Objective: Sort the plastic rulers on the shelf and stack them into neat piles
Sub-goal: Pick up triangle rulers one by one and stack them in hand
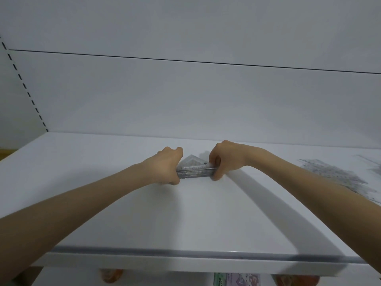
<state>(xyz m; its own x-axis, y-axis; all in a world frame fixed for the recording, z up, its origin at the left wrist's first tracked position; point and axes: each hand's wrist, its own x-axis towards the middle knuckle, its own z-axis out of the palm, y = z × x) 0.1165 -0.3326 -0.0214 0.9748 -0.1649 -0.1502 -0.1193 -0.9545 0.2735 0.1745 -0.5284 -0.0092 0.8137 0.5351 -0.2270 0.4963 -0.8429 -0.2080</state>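
A stack of clear triangular plastic rulers (194, 169) sits on the white shelf (123, 193), near its middle. My left hand (167, 165) grips the stack's left end with curled fingers. At the right end, my right hand (223, 158) grips the same stack, thumb at the front edge. The stack's near edge faces me and its point aims at the back wall. A loose heap of more clear rulers (334, 176) lies spread on the shelf to the right, partly behind my right forearm.
The shelf's front lip (185, 252) runs across below my arms. A white back panel (185, 100) rises behind the shelf, with a slotted upright (24, 85) at the left. Packaged goods (237, 279) show on the level beneath.
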